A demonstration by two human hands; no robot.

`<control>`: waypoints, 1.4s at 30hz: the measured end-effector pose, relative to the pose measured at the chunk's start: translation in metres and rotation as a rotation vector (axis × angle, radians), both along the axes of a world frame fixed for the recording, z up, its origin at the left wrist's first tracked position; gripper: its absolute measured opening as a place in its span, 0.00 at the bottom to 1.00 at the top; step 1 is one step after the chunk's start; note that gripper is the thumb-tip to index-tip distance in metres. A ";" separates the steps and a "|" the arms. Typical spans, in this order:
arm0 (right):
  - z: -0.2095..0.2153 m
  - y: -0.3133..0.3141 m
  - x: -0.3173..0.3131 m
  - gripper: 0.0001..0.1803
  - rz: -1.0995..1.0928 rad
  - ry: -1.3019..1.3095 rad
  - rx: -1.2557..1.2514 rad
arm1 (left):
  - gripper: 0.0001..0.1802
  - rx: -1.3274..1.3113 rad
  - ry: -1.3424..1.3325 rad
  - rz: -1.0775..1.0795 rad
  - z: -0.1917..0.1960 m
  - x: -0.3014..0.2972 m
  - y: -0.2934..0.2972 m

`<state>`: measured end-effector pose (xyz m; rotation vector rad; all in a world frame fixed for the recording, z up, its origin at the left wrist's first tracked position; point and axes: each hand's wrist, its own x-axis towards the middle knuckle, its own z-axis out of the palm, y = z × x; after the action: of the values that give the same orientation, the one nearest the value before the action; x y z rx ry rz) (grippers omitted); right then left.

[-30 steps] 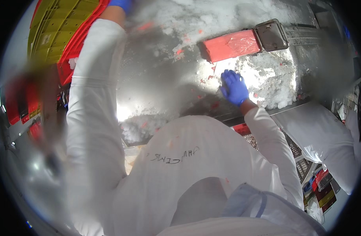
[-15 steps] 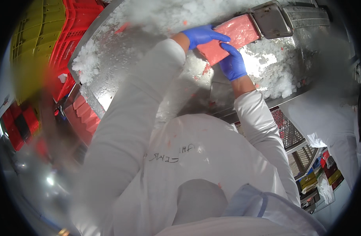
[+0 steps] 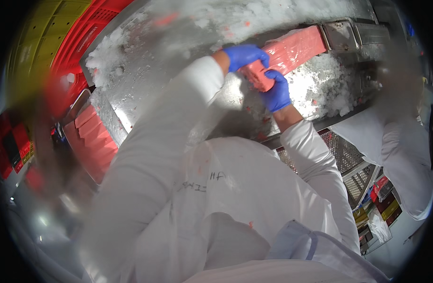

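A long pink block (image 3: pixel 299 47), glossy as if wrapped in film, lies at a slant over the metal worktop. Its far right end meets a metal tray mould (image 3: pixel 340 36). At the block's near left end, my left hand (image 3: pixel 244 57), in a blue glove, is closed on the upper side. My right hand (image 3: pixel 277 92), gloved the same, grips the lower side with its thumb across the near face. Both hands are close together there. Whether the gripped end is a separate piece cannot be told.
Crushed ice and pink scraps lie over the metal worktop (image 3: pixel 145 75). Red crates (image 3: pixel 91 35) and yellow crates (image 3: pixel 39 52) stand at the left, above a stack of pink slabs (image 3: pixel 92 141). Another person in white (image 3: pixel 398 146) stands at the right, beside a perforated metal rack (image 3: pixel 341 153).
The pink block shows longer and its far end sits farther right. My fingers have curled round its near end, where the right hand was flatter before. The view has shifted slightly.
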<state>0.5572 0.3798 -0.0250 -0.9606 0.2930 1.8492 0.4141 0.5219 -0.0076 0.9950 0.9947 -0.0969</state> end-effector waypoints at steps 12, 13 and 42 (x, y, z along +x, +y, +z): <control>0.036 -0.039 -0.140 0.33 1.468 -0.513 0.803 | 0.42 -0.049 0.193 0.089 0.009 -0.344 -0.144; 0.056 -0.028 -0.126 0.33 1.439 -0.740 0.935 | 0.44 0.089 0.286 0.076 0.000 -0.369 -0.154; -0.038 -0.139 0.025 0.49 0.710 -0.279 -0.116 | 0.51 1.432 0.873 -0.075 -0.009 -0.298 -0.284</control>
<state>0.5822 0.2407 -0.0634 -1.5211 -0.1397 2.3003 0.1163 0.2382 -0.0163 2.4109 1.8783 0.1784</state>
